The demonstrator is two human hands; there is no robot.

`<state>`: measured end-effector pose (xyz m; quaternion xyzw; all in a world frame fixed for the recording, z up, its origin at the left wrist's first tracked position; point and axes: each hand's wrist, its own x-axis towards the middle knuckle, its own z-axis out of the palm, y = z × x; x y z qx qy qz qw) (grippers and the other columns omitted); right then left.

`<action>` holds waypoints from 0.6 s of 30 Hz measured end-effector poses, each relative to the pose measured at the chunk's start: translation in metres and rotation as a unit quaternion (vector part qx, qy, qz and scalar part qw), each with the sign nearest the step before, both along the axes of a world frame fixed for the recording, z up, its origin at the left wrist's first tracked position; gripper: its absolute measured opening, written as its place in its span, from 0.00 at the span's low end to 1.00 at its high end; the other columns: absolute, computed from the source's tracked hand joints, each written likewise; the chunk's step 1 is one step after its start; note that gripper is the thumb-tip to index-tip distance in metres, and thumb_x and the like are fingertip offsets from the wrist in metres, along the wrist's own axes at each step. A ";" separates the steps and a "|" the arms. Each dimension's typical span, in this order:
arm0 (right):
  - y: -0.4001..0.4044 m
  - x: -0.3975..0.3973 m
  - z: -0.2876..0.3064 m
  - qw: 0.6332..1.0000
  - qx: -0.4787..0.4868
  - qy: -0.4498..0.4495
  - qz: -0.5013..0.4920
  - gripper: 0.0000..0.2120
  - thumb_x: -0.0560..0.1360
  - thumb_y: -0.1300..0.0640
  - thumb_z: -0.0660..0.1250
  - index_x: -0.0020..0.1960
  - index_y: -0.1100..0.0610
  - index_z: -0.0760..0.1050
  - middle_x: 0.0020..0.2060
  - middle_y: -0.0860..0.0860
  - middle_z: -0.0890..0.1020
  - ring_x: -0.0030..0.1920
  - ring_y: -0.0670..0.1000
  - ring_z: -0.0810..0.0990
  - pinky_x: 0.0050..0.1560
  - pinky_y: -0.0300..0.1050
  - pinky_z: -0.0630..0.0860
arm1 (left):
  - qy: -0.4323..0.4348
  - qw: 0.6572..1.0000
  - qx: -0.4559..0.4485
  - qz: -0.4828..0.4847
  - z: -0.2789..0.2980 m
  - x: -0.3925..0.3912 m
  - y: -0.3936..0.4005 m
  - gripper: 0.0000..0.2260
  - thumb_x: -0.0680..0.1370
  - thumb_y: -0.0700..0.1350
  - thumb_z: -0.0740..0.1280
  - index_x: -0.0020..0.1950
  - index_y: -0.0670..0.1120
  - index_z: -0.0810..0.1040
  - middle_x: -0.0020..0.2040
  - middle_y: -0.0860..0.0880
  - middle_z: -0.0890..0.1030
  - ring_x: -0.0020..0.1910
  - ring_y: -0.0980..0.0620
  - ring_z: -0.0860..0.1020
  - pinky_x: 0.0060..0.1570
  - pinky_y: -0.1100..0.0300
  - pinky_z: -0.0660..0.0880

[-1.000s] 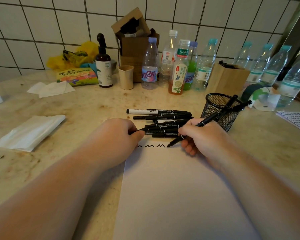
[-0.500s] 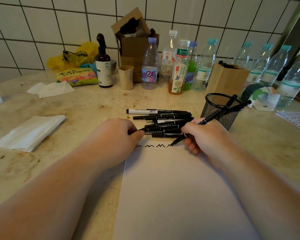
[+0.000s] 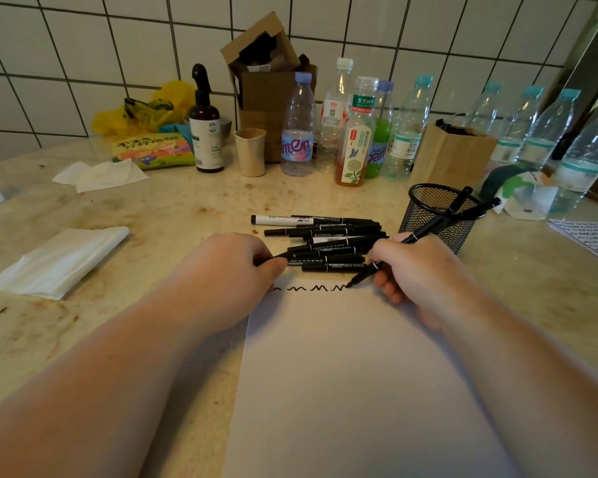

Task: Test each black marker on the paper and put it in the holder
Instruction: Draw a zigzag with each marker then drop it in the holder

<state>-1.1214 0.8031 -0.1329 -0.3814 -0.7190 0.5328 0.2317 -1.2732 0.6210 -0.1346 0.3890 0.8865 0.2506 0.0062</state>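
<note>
The marker (image 3: 387,257) in the right hand (image 3: 416,270) lies slanted, tip on the paper (image 3: 342,374) at the end of the zigzag line (image 3: 311,289), rear end pointing to the mesh holder (image 3: 432,215) just behind this hand. The left hand (image 3: 235,274) pinches a black piece, maybe the cap, beside the marker pile (image 3: 328,241) on the tabletop (image 3: 152,215)

The holder (image 3: 428,215) is black wire mesh, matt. The markers (image 3: 332,243) look like smooth black plastic with a slight sheen. The paper (image 3: 353,374) is plain and matt. The counter (image 3: 83,339) is polished, mottled stone; the wall (image 3: 83,46) is glossy tile.
</note>
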 end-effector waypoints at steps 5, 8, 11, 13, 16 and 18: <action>0.001 0.001 0.001 1.000 -0.015 0.006 -0.007 0.05 0.72 0.58 0.68 0.40 0.59 0.80 0.22 0.51 0.76 0.20 0.47 0.70 0.21 0.39 0.68 | -0.001 1.000 0.001 -0.002 0.001 0.002 0.000 0.14 0.78 0.60 0.62 0.38 0.55 0.80 0.29 0.60 0.79 0.31 0.61 0.75 0.28 0.64 0.65; 0.001 0.003 0.004 0.999 -0.019 0.040 -0.017 0.05 0.73 0.58 0.69 0.39 0.59 0.79 0.22 0.51 0.76 0.21 0.48 0.69 0.21 0.39 0.66 | -0.010 1.000 0.001 -0.004 0.002 0.002 -0.001 0.14 0.78 0.60 0.62 0.38 0.56 0.80 0.29 0.60 0.79 0.31 0.61 0.76 0.28 0.64 0.65; -0.001 0.004 0.007 0.997 -0.012 0.077 -0.009 0.08 0.75 0.58 0.69 0.38 0.57 0.79 0.22 0.50 0.76 0.21 0.47 0.70 0.20 0.37 0.66 | -0.012 1.000 0.001 -0.014 0.001 0.001 -0.001 0.13 0.78 0.60 0.62 0.40 0.57 0.79 0.33 0.59 0.82 0.33 0.61 0.77 0.29 0.63 0.67; -0.005 0.005 0.009 0.993 -0.019 0.112 0.017 0.12 0.77 0.57 0.70 0.35 0.54 0.79 0.23 0.51 0.77 0.22 0.47 0.71 0.21 0.37 0.66 | -0.012 0.999 0.014 -0.027 0.000 0.002 -0.002 0.12 0.78 0.61 0.62 0.41 0.58 0.79 0.35 0.59 0.82 0.33 0.60 0.77 0.30 0.63 0.68; -0.010 0.005 0.013 0.980 -0.066 0.176 0.071 0.15 0.78 0.58 0.71 0.33 0.52 0.79 0.24 0.51 0.76 0.24 0.48 0.72 0.24 0.38 0.67 | -0.032 0.996 0.046 -0.063 0.001 0.004 -0.004 0.09 0.77 0.62 0.62 0.41 0.63 0.78 0.36 0.64 0.82 0.35 0.63 0.78 0.30 0.65 0.67; -0.012 0.006 0.016 0.965 -0.107 0.217 0.101 0.13 0.78 0.57 0.70 0.35 0.55 0.80 0.26 0.52 0.77 0.26 0.48 0.73 0.26 0.39 0.70 | -0.045 0.994 0.060 -0.083 0.002 0.005 -0.004 0.06 0.78 0.61 0.63 0.44 0.65 0.78 0.37 0.68 0.80 0.35 0.66 0.77 0.30 0.65 0.67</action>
